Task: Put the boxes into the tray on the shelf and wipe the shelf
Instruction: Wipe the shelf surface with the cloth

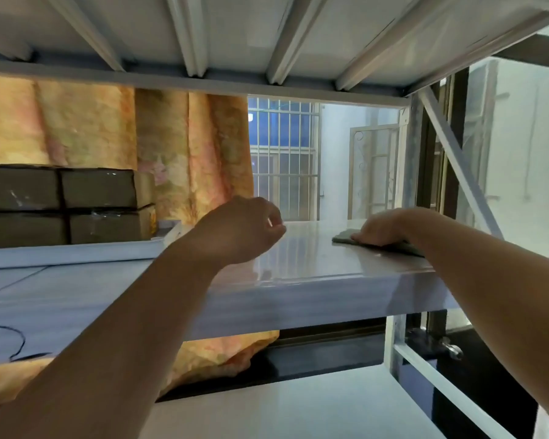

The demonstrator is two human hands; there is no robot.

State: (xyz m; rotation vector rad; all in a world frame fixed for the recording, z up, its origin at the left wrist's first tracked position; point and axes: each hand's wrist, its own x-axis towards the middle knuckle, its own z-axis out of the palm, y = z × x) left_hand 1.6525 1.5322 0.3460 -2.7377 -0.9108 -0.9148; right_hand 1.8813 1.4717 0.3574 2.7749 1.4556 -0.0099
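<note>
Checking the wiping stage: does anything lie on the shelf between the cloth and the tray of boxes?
Nothing visible lies on that stretch of shelf; only the left hand hangs over it, between cloth and tray.

The left forearm [124, 327] reaches forward and up, wrist bent, and the left hand [241, 231] hangs with fingers loosely curled around nothing. The right forearm [488, 296] stretches forward; the right hand [385, 228] lies palm down, fingers flat, pointing left.
</note>
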